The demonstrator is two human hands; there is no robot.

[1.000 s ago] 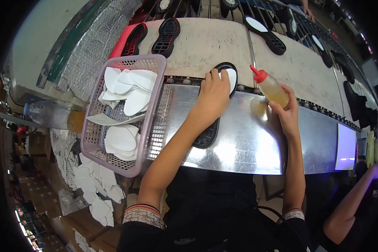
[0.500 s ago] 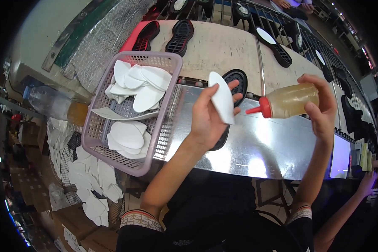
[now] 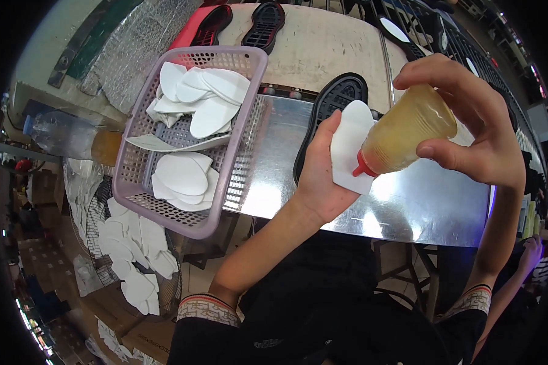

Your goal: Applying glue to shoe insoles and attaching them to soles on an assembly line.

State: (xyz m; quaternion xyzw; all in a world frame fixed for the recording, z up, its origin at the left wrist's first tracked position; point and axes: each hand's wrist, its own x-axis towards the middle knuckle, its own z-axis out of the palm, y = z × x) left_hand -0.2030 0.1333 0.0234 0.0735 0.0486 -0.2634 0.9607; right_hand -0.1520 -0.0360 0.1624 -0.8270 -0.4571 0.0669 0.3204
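On the palm of my left hand (image 3: 324, 176) lies a white foam shoe pad (image 3: 349, 143), held by the thumb along its edge. My right hand (image 3: 475, 125) grips a squeeze bottle (image 3: 411, 131) of yellowish liquid, tilted with its red nozzle (image 3: 363, 165) down at the pad's lower end; whether the tip touches cannot be made out. Behind the left hand, a black shoe sole (image 3: 341, 91) rests on the shiny metal tabletop (image 3: 274, 158), partly hidden by hand and pad.
Left of my hands stands a mauve plastic basket (image 3: 210, 222) with stacked white pads (image 3: 216, 100). Two more soles (image 3: 265, 27) lie on the pale belt (image 3: 323, 42) beyond. A plastic bottle (image 3: 73, 137) lies at far left, above a wire basket (image 3: 170, 286) of white pieces.
My right hand has brought the bottle leftward and tipped its nozzle down onto the pad. The left hand has turned the pad face up and moved slightly right. The view has shifted.
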